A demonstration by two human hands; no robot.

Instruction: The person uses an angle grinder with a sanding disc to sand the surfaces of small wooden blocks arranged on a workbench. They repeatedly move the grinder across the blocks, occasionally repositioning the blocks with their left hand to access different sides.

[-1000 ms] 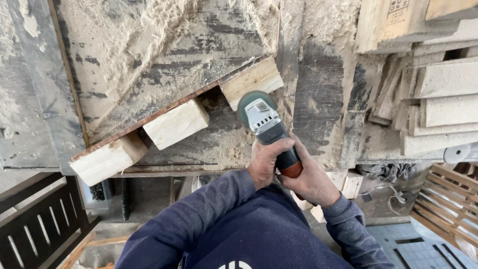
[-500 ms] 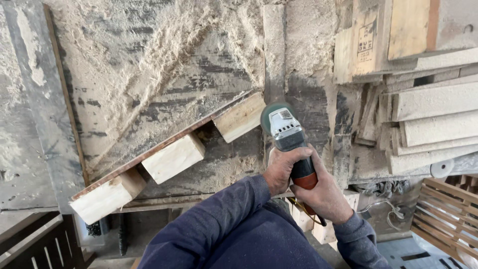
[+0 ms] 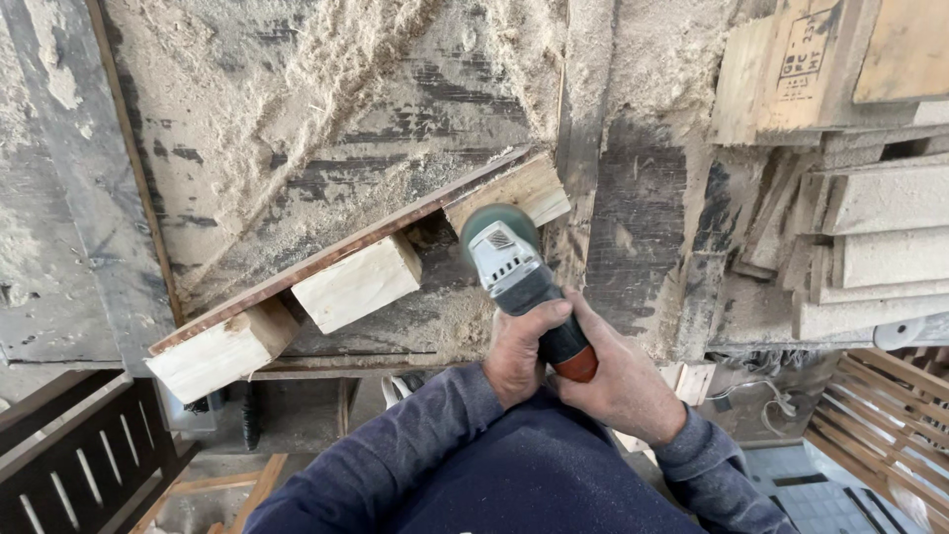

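Both hands grip an angle grinder [image 3: 509,259] with a grey head, dark body and red rear end. My left hand [image 3: 521,348] wraps the body from the left, while my right hand [image 3: 621,381] holds the red end from the right. The green-guarded disc end rests against the rightmost of three pale wooden blocks [image 3: 514,193], all fixed under a thin reddish board [image 3: 336,252]. This piece lies on a sawdust-covered workbench [image 3: 297,99].
Stacked pale boards [image 3: 870,227] fill the right side. A slatted wooden panel [image 3: 890,405] lies lower right and a dark slatted frame [image 3: 79,465] lower left. Thick sawdust covers the bench top. Cables hang below the bench edge [image 3: 751,396].
The view has shifted a little. The grinder stays against the rightmost block and both hands keep the same grip.
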